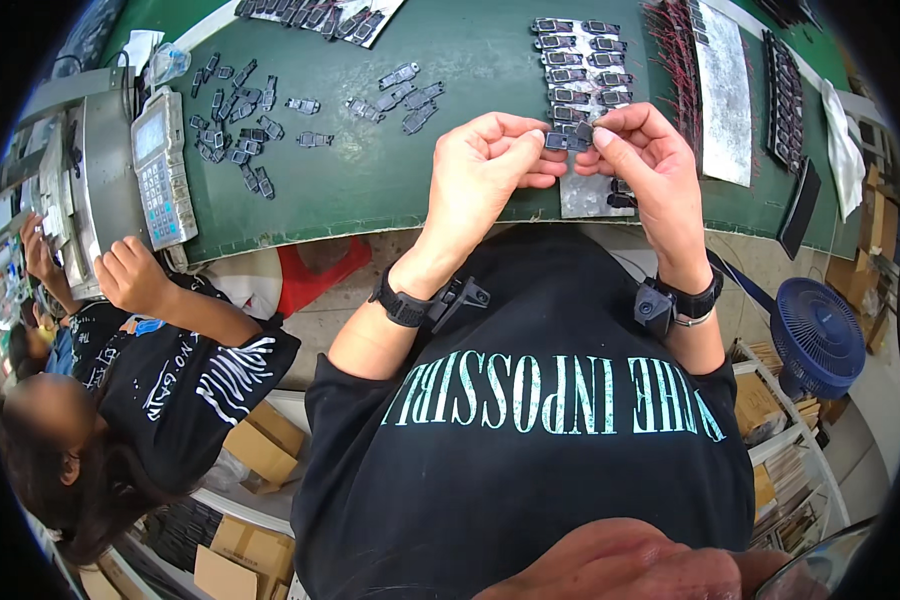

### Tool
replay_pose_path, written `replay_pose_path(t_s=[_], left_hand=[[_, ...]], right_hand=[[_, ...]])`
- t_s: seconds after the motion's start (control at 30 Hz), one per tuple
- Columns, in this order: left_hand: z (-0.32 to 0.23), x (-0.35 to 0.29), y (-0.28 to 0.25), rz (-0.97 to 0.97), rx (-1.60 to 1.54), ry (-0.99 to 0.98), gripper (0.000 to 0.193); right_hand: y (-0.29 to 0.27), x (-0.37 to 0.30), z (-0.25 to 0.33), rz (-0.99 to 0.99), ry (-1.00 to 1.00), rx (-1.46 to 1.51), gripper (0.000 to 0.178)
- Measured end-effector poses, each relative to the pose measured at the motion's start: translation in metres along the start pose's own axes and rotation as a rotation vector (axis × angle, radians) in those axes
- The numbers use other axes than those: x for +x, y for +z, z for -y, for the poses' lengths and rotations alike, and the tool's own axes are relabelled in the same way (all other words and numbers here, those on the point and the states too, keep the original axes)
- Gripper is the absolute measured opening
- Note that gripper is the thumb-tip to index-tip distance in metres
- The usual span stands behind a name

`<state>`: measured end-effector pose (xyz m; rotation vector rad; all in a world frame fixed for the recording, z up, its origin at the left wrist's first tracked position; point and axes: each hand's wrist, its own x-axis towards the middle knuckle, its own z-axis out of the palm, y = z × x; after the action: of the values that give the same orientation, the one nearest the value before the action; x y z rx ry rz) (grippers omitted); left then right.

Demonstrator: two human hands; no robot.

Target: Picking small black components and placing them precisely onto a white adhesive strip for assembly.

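Observation:
My left hand [490,165] pinches a small black rectangular part [557,141] between thumb and fingers. At the part's right end, my right hand [650,150] has thumb and forefinger closed on a small dark piece [583,133]. The two pieces touch or overlap; I cannot tell whether they are joined. Both hands are held above a pale metal plate [585,198]. Farther up that plate, small black modules [565,75] lie in two columns. One more dark module [621,196] lies by the plate's near right edge, below my right hand.
Loose black modules [315,140] lie scattered on the green table [450,75]. Right of my hands are red wires [675,60], a white-grey board [725,110] and a filled black strip [783,110]. A keypad device [163,165] and a co-worker's hand [130,275] are at left; a blue fan [818,335] stands right.

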<state>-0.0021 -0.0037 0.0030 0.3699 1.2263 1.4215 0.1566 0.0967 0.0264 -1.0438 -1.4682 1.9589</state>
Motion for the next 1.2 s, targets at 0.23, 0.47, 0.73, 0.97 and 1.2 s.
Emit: replay_pose_path(t_s=[0.23,0.47,0.73,0.97,1.2], left_hand=[[0.001,-0.001,-0.002,0.001,-0.032,-0.007,0.019],[0.008,-0.003,-0.002,-0.057,0.069,0.105,0.017],[0.014,-0.008,0.007,-0.124,0.196,0.273,0.013],[0.018,-0.01,0.002,-0.073,0.351,0.344,0.013],[0.019,-0.009,0.002,-0.07,0.417,0.392,0.013]], right_hand=[[-0.001,0.001,-0.002,0.005,-0.001,-0.011,0.012],[0.01,-0.006,-0.002,-0.106,-0.121,-0.244,0.014],[0.014,-0.005,-0.003,0.003,-0.056,-0.359,0.015],[0.005,0.002,-0.006,0.056,0.015,-0.252,0.017],[0.0,0.003,-0.006,0.097,0.03,-0.205,0.017]])
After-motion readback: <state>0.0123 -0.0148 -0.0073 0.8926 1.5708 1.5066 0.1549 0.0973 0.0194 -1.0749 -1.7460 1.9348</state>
